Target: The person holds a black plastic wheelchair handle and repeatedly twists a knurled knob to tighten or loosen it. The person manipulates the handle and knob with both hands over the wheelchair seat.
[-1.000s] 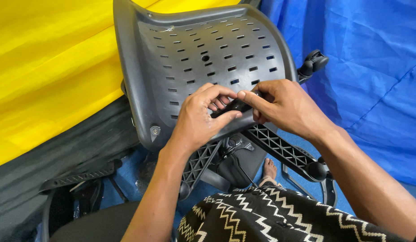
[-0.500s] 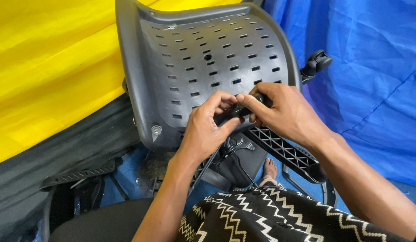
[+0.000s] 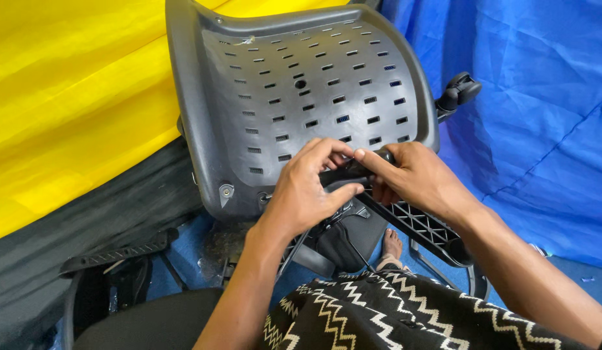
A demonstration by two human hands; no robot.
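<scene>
Near the low edge of the grey chair seat (image 3: 301, 97), left hand (image 3: 304, 191) and right hand (image 3: 417, 178) side by side, each grip grasping the black part (image 3: 343, 175), blue cloth (image 3: 534, 97) on the right.

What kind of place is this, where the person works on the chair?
Probably an informal workshop for assembling or repairing office chairs. Both hands, left hand and right hand, work at a grey perforated chair shell; blue tarpaulin and yellow sheeting hang around, and a caster wheel shows.

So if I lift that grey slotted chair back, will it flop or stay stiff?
The grey chair back is probably stiff: one moulded shell with a thick rolled rim. It is likely light for its size, being thin and full of slots. Propped upright as it is, it could tip if pushed.
</scene>
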